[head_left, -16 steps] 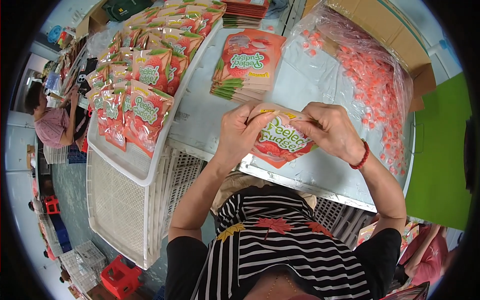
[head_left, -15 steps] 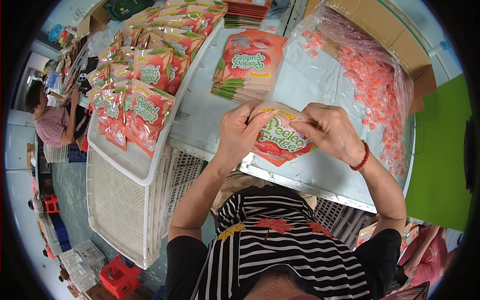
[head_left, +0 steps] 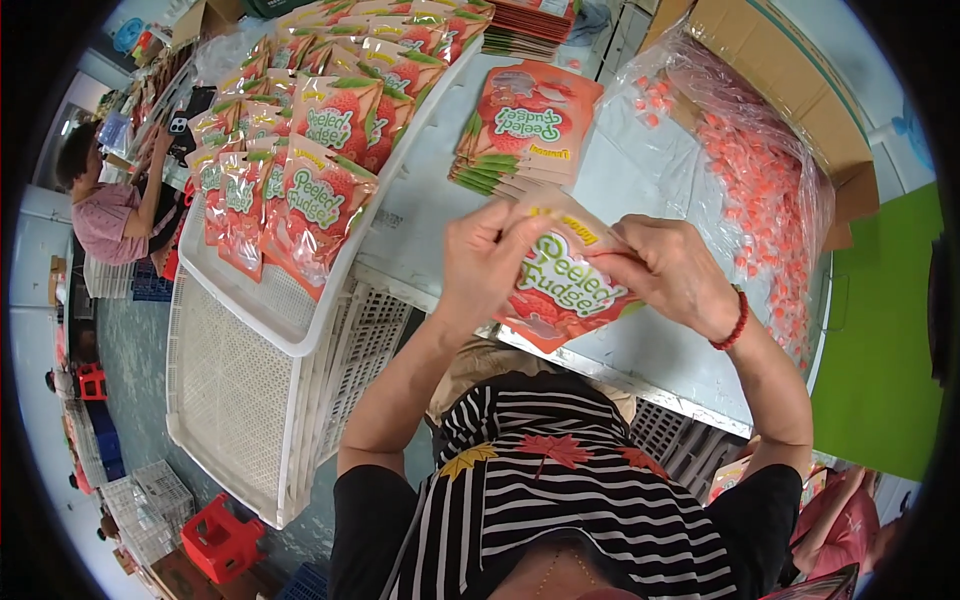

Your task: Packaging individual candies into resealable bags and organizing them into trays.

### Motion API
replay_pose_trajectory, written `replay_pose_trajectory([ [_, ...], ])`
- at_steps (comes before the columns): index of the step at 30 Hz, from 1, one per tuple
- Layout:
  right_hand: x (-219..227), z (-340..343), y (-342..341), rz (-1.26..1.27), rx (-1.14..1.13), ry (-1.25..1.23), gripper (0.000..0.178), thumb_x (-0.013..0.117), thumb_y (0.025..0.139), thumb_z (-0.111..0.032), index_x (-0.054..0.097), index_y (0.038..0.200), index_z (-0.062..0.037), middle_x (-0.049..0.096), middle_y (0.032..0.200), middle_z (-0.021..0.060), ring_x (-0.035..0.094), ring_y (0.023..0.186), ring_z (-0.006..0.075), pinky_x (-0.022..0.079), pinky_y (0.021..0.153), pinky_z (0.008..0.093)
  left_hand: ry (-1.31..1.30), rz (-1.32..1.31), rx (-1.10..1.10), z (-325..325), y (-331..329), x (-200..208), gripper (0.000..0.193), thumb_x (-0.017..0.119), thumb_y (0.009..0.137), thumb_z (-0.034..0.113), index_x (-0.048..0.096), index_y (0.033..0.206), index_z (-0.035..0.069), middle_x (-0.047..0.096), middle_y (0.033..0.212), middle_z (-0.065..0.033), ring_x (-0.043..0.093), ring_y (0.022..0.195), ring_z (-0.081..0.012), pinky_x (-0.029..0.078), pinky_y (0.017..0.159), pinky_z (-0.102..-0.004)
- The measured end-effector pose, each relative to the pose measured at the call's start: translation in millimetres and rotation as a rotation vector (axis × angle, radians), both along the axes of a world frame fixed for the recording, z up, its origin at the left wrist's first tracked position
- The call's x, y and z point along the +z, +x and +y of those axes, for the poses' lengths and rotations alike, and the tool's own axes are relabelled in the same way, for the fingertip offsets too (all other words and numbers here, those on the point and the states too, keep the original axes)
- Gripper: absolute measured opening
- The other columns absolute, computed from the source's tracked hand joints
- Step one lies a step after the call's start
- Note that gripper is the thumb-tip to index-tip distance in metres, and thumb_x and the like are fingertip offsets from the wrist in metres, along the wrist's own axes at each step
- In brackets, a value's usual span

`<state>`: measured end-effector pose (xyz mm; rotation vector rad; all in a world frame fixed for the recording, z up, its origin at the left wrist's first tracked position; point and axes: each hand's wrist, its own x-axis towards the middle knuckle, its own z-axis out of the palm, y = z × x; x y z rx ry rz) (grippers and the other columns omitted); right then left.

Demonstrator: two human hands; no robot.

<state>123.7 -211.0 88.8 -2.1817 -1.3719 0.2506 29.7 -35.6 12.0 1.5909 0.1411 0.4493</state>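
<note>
Between my two hands, above the near edge of the table, is a red and pink candy pouch (head_left: 565,285) with its printed front facing up. My left hand (head_left: 482,258) pinches its upper left side with thumb and fingers. The upper right side is gripped by my right hand (head_left: 682,272), which has a red bracelet at the wrist. Whether the pouch's top is unsealed, and what it holds, cannot be seen. Just beyond my hands lies a fanned stack of flat pouches (head_left: 525,115). Small wrapped red candies (head_left: 755,190) spread over clear plastic to the right.
A white tray (head_left: 285,335) at left carries rows of plump pouches (head_left: 325,195), above stacked white crates (head_left: 230,390). A cardboard box (head_left: 800,70) lies at the far right. More pouches (head_left: 525,28) are piled at the back. A person (head_left: 110,210) works at far left.
My view has shifted, so the table and tray appear farther right. Both hands keep their grip on the pouch, which tilts slightly more.
</note>
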Motion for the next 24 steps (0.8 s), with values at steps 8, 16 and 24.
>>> replay_pose_trajectory([
  [8, -2, 6, 3, 0.094, 0.005, 0.045, 0.023, 0.068, 0.081, -0.016, 0.06, 0.079, 0.0049, 0.057, 0.069, 0.0161, 0.057, 0.057, 0.0301, 0.045, 0.052, 0.034, -0.093, -0.064, -0.056, 16, 2, 7, 0.013, 0.063, 0.088, 0.011, 0.067, 0.093, 0.0, 0.06, 0.069, 0.0037, 0.046, 0.053, 0.0019, 0.035, 0.044, -0.0153],
  [16, -2, 11, -5, 0.012, 0.073, 0.005, 0.02, 0.067, 0.082, -0.014, 0.059, 0.08, 0.0042, 0.052, 0.066, 0.0165, 0.052, 0.055, 0.0298, 0.041, 0.052, 0.0356, -0.202, 0.013, 0.018, 28, -14, 15, 0.012, 0.064, 0.086, 0.011, 0.065, 0.081, 0.0, 0.054, 0.062, 0.0042, 0.045, 0.059, 0.0012, 0.036, 0.048, -0.0186],
  [24, -2, 12, -14, 0.151, 0.051, -0.107, 0.013, 0.065, 0.082, -0.007, 0.059, 0.084, 0.0039, 0.05, 0.064, 0.01, 0.048, 0.056, 0.0162, 0.04, 0.052, 0.0306, -0.073, -0.072, 0.046, 60, -24, 8, 0.015, 0.065, 0.086, 0.01, 0.063, 0.078, -0.002, 0.053, 0.063, 0.006, 0.043, 0.058, 0.0002, 0.035, 0.047, -0.0201],
])
